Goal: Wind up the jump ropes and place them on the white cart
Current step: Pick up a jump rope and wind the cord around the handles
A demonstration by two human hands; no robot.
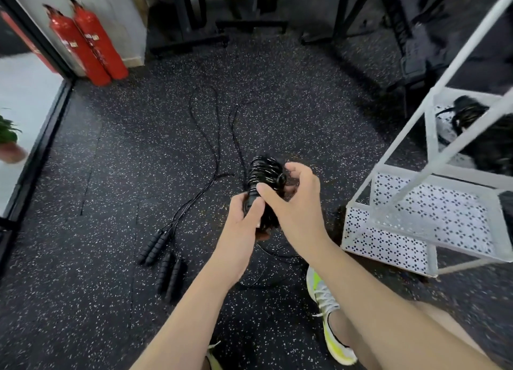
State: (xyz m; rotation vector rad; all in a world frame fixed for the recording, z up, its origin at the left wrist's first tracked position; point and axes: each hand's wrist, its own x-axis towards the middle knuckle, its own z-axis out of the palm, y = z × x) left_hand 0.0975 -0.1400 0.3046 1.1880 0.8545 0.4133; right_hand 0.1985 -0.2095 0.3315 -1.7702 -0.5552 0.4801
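Two red extinguishers (86, 40) stand on speckled black floor (277, 92) by wall.

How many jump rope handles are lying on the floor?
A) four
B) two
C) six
A: four black handles lie on the speckled floor in two pairs, left of the left hand, which holds another wound jump rope with the right hand.

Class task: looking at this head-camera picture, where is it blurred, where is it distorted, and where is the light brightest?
Head view: motion blur smears the extinguishers and the edges; the wide lens bends the cart posts; daylight washes out the left floor; the hands and rope stay fairly sharp.
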